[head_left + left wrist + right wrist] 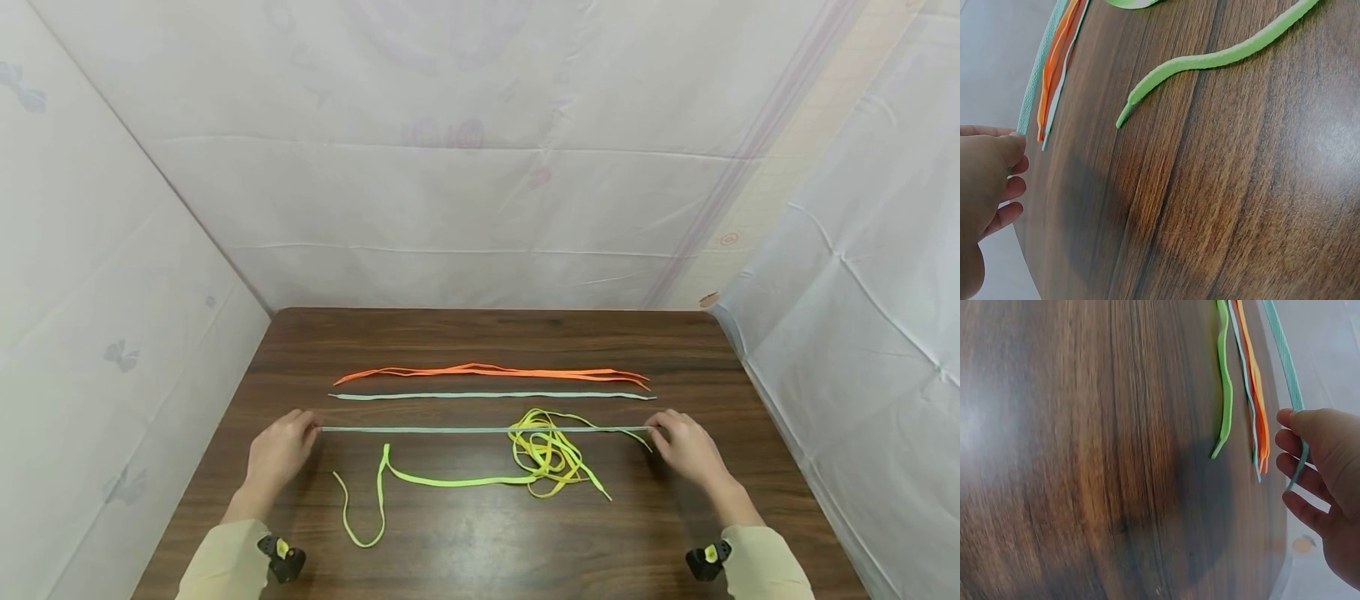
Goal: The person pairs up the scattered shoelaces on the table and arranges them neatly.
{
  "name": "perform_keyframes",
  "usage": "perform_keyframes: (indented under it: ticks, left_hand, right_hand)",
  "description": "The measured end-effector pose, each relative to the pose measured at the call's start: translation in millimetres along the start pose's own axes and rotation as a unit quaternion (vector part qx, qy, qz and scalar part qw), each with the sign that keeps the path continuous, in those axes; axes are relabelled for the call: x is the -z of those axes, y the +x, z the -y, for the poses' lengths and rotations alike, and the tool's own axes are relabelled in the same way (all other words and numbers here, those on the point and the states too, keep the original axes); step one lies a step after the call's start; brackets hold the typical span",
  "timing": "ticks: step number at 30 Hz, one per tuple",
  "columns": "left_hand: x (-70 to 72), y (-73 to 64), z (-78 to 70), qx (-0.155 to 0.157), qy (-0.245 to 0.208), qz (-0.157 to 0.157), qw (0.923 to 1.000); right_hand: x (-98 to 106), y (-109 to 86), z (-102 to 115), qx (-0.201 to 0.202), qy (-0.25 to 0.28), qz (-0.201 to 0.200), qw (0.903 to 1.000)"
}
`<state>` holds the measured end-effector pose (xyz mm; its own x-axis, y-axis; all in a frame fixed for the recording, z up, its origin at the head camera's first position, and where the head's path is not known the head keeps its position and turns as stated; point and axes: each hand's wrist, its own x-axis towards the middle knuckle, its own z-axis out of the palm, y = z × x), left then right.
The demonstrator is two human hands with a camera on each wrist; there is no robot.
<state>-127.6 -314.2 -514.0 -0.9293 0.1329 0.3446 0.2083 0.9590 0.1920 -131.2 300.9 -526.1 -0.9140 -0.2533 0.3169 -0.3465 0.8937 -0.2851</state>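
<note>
A mint-green shoelace (420, 430) is stretched straight between both hands, raised above the table. My left hand (281, 450) pinches one end between thumb and forefinger. At the other end, my right hand (690, 450) pinches the lace, and in the right wrist view a short tail (1299, 467) hangs past the fingertips. Behind it, a second mint-green shoelace (487, 395) lies straight on the table. Farther back are orange shoelaces (540, 374), laid side by side lengthwise. The stretched lace crosses over a tangle of yellow-green shoelaces (558, 458) in the head view.
From the tangle, one yellow-green strand (457, 482) runs left and bends into a loop near the front. The dark wooden table (465, 533) is bordered by white sheeting (450, 208) at the back and both sides.
</note>
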Motion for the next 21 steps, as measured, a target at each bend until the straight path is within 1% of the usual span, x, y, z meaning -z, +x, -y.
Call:
perform_keyframes:
  ticks: [4, 10, 17, 21]
  left_hand:
    - [-2.4, -0.4, 3.0, 0.007, 0.000, 0.005, 1.0000]
    - [-3.9, -1.0, 6.0, 0.019, -0.003, 0.010, 0.9998]
    - [-3.8, 0.5, 7.2, 0.037, -0.002, 0.032, 0.9988]
    - [-4.1, 1.5, 7.7, 0.039, -0.002, 0.035, 0.9986]
  right_hand:
    - [-1.5, -1.2, -7.6, -0.002, -0.002, -0.007, 1.0000]
    - [0.1, -1.8, -12.7, -0.005, -0.001, -0.014, 0.9999]
    - [0.4, -0.9, -16.5, -0.009, -0.023, -0.012, 0.9996]
    - [-0.5, 1.0, -18.2, 0.006, -0.035, -0.023, 0.9991]
